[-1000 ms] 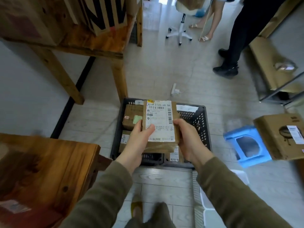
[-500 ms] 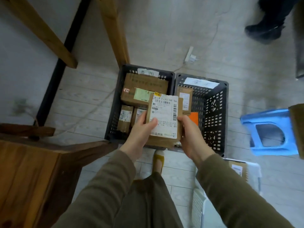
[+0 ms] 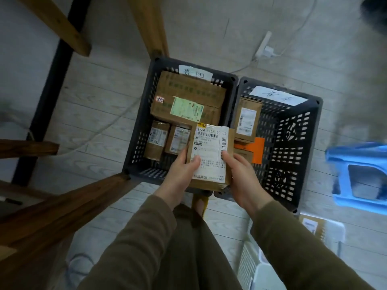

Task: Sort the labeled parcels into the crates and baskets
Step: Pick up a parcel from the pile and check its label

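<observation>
- The labeled parcel (image 3: 210, 155) is at the centre of the frame, label up, above the near ends of the rims where the two dark crates meet.
- The left hand (image 3: 180, 181) has a closed grip on the parcel's left edge, thumb across the label. The right hand (image 3: 243, 178) grips the right edge, thumb on the barcode side.
- The left crate (image 3: 138, 141) is packed tight. A large box (image 3: 188, 91) spans its upper part, and two small parcels (image 3: 157, 139) (image 3: 178, 139) stand side by side below it. Only a thin strip of crate floor shows along the lower rim.
- The right crate (image 3: 293, 147) touches the left one rim to rim. One parcel (image 3: 248, 117) leans on its left wall above an orange label (image 3: 258, 149). Its right half is open.
- A bench corner (image 3: 52, 208) at lower left reaches the left crate's lower-left corner, and a bench leg (image 3: 150, 26) ends at its upper rim.
- A blue stool (image 3: 360, 176) stands at the right edge, just beside the right crate.
- A white basket (image 3: 249, 266) sits at lower right.
</observation>
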`<state>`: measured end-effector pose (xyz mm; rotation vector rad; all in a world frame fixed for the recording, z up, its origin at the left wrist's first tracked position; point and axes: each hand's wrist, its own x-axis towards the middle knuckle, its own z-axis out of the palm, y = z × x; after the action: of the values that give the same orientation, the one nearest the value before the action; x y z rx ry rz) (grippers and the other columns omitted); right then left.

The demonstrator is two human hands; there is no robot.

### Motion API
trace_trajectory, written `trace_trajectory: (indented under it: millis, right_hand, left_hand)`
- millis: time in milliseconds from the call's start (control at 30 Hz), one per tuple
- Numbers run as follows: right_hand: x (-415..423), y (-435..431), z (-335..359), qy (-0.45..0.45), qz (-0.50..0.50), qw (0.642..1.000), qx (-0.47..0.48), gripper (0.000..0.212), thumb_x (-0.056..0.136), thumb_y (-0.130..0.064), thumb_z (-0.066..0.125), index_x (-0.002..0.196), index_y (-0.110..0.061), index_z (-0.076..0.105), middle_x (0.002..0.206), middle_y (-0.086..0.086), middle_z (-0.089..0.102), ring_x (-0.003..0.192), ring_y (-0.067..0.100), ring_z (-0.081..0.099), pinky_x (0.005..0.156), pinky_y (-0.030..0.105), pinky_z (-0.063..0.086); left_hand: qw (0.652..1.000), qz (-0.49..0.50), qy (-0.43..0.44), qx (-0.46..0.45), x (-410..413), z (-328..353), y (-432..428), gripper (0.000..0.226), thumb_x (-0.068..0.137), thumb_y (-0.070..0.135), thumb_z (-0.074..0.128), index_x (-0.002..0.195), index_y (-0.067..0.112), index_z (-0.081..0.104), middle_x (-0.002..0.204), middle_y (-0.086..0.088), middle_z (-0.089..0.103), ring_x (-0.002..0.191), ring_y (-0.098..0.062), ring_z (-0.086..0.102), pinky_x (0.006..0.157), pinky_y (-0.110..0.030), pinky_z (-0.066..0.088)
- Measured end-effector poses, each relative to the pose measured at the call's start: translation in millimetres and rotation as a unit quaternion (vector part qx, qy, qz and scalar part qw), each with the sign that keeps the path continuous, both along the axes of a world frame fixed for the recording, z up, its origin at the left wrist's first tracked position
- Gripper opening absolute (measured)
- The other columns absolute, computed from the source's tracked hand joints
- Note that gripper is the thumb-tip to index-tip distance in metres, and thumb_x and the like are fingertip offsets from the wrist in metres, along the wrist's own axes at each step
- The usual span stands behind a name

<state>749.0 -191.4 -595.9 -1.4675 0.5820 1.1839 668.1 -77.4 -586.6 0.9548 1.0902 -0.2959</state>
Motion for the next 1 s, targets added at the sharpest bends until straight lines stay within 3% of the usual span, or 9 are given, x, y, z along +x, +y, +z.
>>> trace_trajectory:
  millis: [167,300,467,633,867,1000]
  right_hand:
    - [-9,11,-37,0.025,-0.012,0.999,-0.023,0.035,0.099,-0.027,0.047,0.131,-0.013,0.049,0.113,0.009,0.068,0.094,0.023,0.069,0.058,0.029,0.054]
    - [-21,12,-71,0.034,-0.013,0.998,-0.046,0.038,0.100,-0.030,0.044,0.133,-0.012,0.046,0.114,0.011,0.067,0.090,0.021,0.068,0.048,0.020,0.050]
    - [-37,12,-105,0.049,-0.012,0.997,-0.055,0.040,0.099,-0.028,0.045,0.136,-0.012,0.044,0.116,0.010,0.066,0.101,0.025,0.066,0.078,0.036,0.056]
    - [-42,15,-133,0.051,0.006,0.997,-0.055,0.045,0.092,-0.020,0.059,0.134,-0.016,0.044,0.116,0.007,0.065,0.098,0.023,0.067,0.079,0.037,0.057]
    - [-31,22,-182,0.034,0.003,0.995,-0.093,0.049,0.088,-0.019,0.065,0.133,-0.020,0.046,0.116,0.003,0.063,0.095,0.018,0.066,0.072,0.032,0.057]
    - [-27,25,-218,0.046,-0.022,0.991,-0.126,0.046,0.088,-0.023,0.064,0.129,-0.013,0.047,0.115,0.006,0.062,0.093,0.018,0.064,0.070,0.030,0.055]
  left_hand:
    - [1.000,-0.017,0.021,-0.005,-4,-45,12,0.040,0.100,0.017,0.044,0.138,0.027,0.041,0.125,0.001,0.060,0.098,-0.011,0.063,0.071,-0.023,0.054]
    - [0.998,-0.043,0.038,-0.020,-11,-83,15,0.041,0.100,0.016,0.043,0.139,0.028,0.040,0.128,0.000,0.058,0.104,-0.014,0.061,0.080,-0.027,0.053]
    - [0.997,-0.047,0.058,-0.036,-23,-116,14,0.040,0.100,0.015,0.042,0.138,0.026,0.040,0.126,-0.001,0.057,0.097,-0.010,0.060,0.077,-0.023,0.052]
    - [0.995,-0.047,0.076,-0.049,-28,-146,15,0.041,0.100,0.018,0.043,0.140,0.025,0.039,0.128,-0.003,0.058,0.107,-0.018,0.060,0.082,-0.029,0.053]
    - [0.993,-0.055,0.086,-0.050,-13,-197,18,0.039,0.100,0.016,0.043,0.138,0.023,0.043,0.125,-0.003,0.060,0.105,-0.018,0.061,0.081,-0.030,0.051]
    - [0.992,-0.059,0.095,-0.063,-1,-238,22,0.039,0.099,0.016,0.043,0.137,0.025,0.045,0.121,-0.001,0.062,0.102,-0.017,0.062,0.078,-0.031,0.052]
